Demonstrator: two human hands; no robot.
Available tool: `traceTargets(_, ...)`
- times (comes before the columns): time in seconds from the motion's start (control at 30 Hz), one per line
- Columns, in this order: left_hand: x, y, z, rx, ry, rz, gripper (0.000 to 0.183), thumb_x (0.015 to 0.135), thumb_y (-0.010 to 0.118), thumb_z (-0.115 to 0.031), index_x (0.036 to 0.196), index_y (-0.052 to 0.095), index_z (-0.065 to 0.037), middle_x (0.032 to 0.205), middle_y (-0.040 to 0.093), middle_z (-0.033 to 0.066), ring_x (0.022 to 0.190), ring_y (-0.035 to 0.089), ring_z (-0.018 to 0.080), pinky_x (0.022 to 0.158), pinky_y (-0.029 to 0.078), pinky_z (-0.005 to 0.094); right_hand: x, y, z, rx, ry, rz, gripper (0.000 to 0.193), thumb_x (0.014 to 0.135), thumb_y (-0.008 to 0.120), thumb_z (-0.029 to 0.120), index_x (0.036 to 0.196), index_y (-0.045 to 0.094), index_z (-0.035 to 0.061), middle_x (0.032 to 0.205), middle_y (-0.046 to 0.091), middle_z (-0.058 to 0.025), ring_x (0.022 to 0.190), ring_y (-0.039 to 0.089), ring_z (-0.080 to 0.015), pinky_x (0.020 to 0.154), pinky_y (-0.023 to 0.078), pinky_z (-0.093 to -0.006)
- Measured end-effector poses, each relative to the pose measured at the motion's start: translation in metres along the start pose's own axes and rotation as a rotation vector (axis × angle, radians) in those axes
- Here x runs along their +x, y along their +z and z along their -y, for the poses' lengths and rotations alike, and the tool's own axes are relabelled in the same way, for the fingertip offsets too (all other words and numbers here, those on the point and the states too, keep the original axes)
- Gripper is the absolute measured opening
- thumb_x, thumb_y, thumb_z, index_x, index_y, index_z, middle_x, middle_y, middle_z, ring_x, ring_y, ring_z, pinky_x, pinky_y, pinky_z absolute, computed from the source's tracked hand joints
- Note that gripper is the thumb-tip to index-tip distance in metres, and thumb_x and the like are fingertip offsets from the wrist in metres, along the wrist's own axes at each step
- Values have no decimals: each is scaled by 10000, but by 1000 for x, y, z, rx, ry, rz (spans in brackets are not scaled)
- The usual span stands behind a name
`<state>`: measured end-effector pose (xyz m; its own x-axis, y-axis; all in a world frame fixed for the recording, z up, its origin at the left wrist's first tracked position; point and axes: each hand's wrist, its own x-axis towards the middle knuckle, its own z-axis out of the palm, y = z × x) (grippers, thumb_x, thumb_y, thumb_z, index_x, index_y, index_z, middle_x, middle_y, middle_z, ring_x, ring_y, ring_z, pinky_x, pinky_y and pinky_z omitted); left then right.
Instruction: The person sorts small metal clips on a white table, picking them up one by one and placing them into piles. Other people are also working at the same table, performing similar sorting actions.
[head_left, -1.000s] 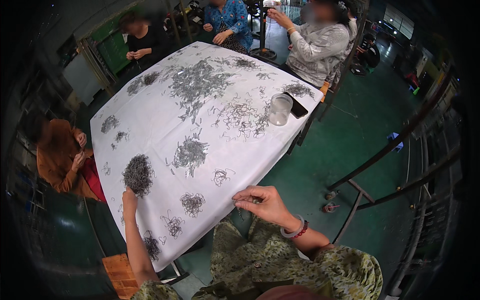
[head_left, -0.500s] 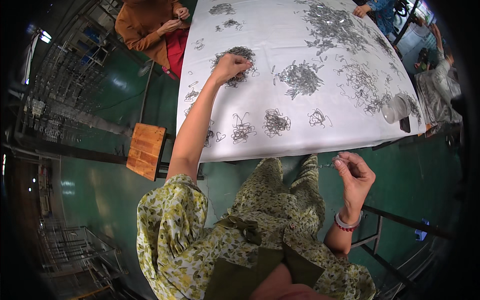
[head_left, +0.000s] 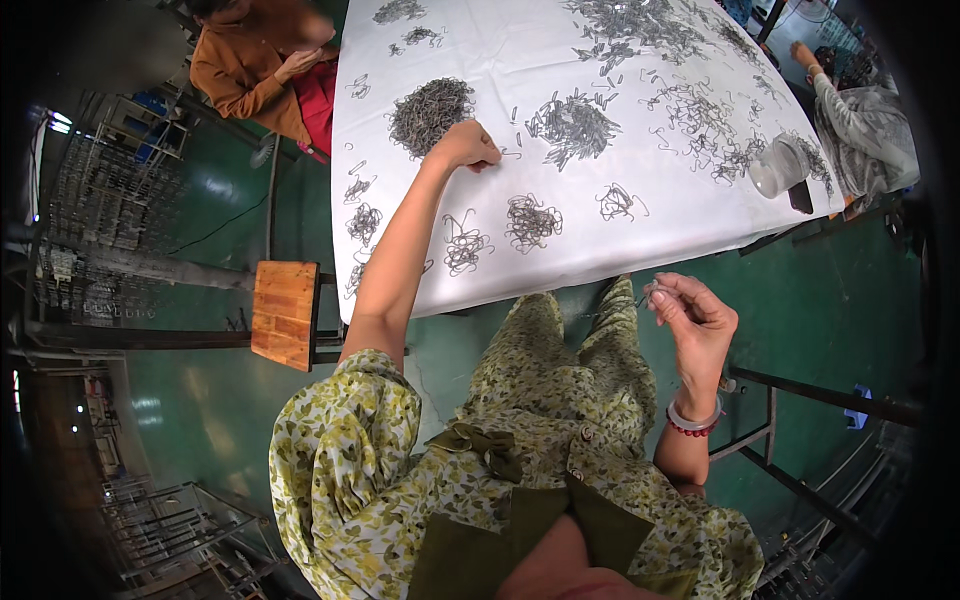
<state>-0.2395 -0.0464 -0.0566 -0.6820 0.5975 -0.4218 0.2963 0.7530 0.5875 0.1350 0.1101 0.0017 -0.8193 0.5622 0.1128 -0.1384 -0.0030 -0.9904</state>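
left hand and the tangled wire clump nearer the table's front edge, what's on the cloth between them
In the head view, the stretch of white cloth between the left hand and the tangled wire clump is bare.

Your left hand point(head_left: 465, 145) rests curled on the white cloth-covered table point(head_left: 560, 255), just right of a dense grey heap of small metal wire pieces point(head_left: 430, 108). Your right hand point(head_left: 695, 320), raised off the table's near edge, pinches a small thin wire piece point(head_left: 650, 292) between fingertips.
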Motion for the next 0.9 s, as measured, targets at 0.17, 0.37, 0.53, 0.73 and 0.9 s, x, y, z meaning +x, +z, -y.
traceTargets(0.17,-44,36,-49,-654,237,149,184,793,714,-87,912,685,50,884,683,136,739,664,163,630,565,260,-1,5,-6,29,39,-32,185,805,660,-76,990,654,-83,856,674,-95,709,607,-89,578,472,-193)
traceTargets(0.37,-153,108,-117,-960,484,253,78,810,696,-47,882,692,-20,940,655,76,880,615,144,815,525,309,0,11,-7,-36,140,-109,189,813,655,-58,1001,656,-82,803,671,-89,669,599,-99,578,480,-201)
traceTargets(0.53,-158,144,-128,-896,547,23,100,815,707,-89,903,700,-43,975,641,53,906,608,140,841,517,304,2,9,-25,34,21,-181,199,816,660,-55,1014,663,-68,820,681,-83,692,614,-81,582,490,-190)
traceTargets(0.73,-155,156,-130,-685,664,-253,109,812,705,-79,905,689,-24,976,647,62,917,613,138,821,501,277,6,16,-32,-53,-69,-292,202,811,662,-61,1013,666,-57,887,683,-79,727,625,-80,596,497,-193)
traceTargets(0.9,-156,163,-130,-634,661,-354,105,815,695,-66,910,679,-22,975,655,68,916,614,149,826,487,281,8,17,-36,-168,-139,-322,190,803,665,-62,991,677,-33,865,677,-55,710,603,-68,604,473,-184)
